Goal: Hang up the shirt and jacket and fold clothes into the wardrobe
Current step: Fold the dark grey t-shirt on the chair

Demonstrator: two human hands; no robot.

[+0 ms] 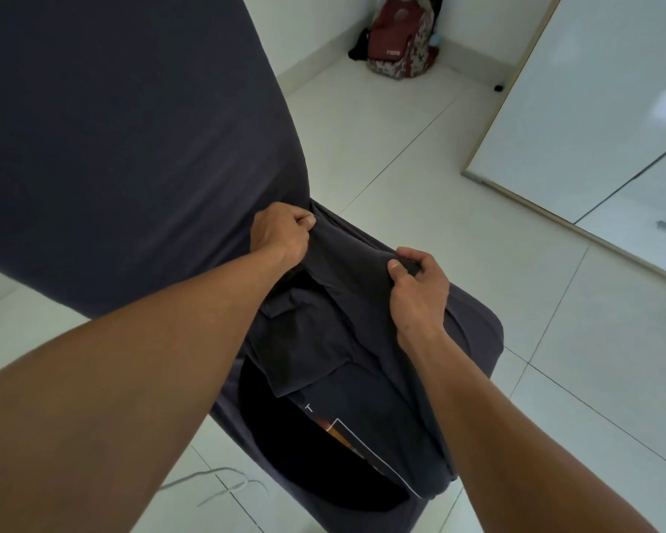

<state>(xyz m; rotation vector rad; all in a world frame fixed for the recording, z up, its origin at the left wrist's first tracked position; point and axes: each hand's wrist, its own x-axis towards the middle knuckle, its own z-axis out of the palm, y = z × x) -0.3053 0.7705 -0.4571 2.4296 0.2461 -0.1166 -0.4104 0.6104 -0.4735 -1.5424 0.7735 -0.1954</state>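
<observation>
- Head view: my left hand [281, 234] and right hand [420, 290] are set apart, each clamped on a pinch of a dark grey shirt [347, 259] along its upper edge.
- This shirt lies on the near corner of the bed [131, 148], over a black printed T-shirt [347, 436].
- I judge this is the pick-up: I should raise both pinches evenly, so the cloth hangs straight and the T-shirt stays put.
- My white hanger [224, 484] lies on the floor beside the bed; the wardrobe [593, 109] stands well apart from it.

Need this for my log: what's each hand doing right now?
The left hand grips the dark shirt.
The right hand grips the same shirt.
</observation>
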